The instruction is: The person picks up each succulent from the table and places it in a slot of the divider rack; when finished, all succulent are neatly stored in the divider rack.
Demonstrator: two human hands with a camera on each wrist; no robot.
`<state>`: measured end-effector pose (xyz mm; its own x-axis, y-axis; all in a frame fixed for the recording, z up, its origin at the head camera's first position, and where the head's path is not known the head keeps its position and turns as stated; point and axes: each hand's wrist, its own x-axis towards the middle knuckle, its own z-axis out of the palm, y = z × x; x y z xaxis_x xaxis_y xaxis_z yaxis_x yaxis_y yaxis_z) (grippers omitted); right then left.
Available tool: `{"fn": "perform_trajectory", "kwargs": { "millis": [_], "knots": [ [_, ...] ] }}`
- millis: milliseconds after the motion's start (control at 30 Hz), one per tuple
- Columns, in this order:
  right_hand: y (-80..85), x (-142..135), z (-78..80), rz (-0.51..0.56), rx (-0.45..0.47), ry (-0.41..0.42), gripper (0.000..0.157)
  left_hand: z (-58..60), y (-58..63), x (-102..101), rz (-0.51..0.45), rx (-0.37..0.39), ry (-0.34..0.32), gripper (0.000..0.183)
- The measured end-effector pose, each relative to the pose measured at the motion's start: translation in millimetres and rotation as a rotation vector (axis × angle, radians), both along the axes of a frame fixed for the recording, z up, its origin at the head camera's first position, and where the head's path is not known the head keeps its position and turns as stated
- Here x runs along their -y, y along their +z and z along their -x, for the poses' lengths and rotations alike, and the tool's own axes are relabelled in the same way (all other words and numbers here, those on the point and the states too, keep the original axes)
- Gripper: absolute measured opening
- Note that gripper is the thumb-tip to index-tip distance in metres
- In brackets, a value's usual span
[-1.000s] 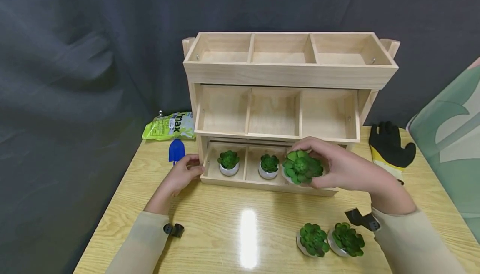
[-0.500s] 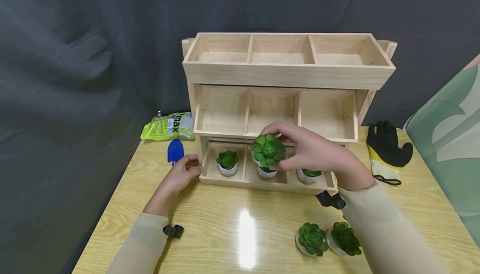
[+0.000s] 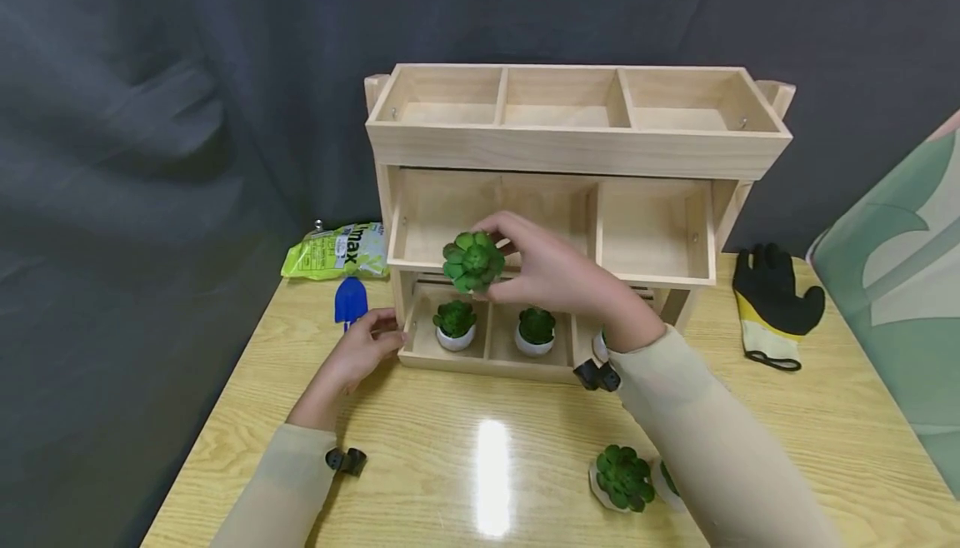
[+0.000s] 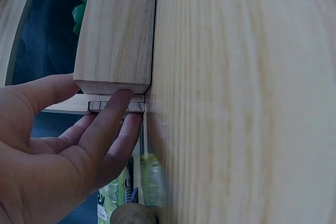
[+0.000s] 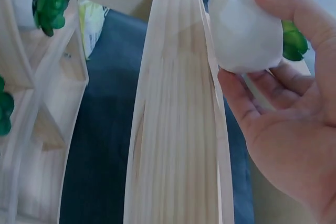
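My right hand (image 3: 551, 269) pinches a potted succulent (image 3: 472, 261) with green leaves, held at the front of the middle tier's left compartment. In the right wrist view its white pot (image 5: 244, 30) sits between thumb and fingers. My left hand (image 3: 365, 350) grips the lower left end of a three-tier wooden planter shelf (image 3: 577, 151); the left wrist view shows thumb and fingers around the wooden end piece (image 4: 115, 40). In the bottom tier stand a succulent on the left (image 3: 455, 321), one in the middle (image 3: 536, 328) and one on the right, mostly hidden by my right wrist.
Two potted succulents stand on the table at the front right, one a green succulent (image 3: 624, 480), the other partly behind my sleeve. A blue toy-like shovel (image 3: 351, 301) and a green bag (image 3: 337, 252) lie left of the shelf. A black work glove (image 3: 776, 302) lies right.
My right hand has carried the succulent from in front of the bottom right compartment, leftward and up, to the middle tier's left side. My left hand has stayed at the shelf's end.
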<state>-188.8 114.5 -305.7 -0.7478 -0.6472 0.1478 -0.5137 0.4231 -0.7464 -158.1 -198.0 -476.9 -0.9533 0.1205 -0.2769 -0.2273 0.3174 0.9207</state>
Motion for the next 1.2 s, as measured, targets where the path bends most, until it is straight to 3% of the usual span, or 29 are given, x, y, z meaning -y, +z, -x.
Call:
{"fn": "perform_trajectory", "kwargs": {
  "millis": [333, 700, 1200],
  "knots": [
    [7.1, 28.7, 22.2, 0.024, -0.014, -0.053, 0.068, 0.5, -1.2, -0.3, 0.003, -0.001, -0.004, 0.061],
    [9.8, 61.9, 44.3, -0.132, -0.081, -0.157, 0.071, -1.2, 1.3, -1.2, 0.003, 0.004, -0.005, 0.06],
    [8.5, 86.6, 47.0, -0.28, -0.127, -0.129, 0.066, -0.6, 0.3, -0.2, 0.003, 0.007, -0.005, 0.058]
  ]
}}
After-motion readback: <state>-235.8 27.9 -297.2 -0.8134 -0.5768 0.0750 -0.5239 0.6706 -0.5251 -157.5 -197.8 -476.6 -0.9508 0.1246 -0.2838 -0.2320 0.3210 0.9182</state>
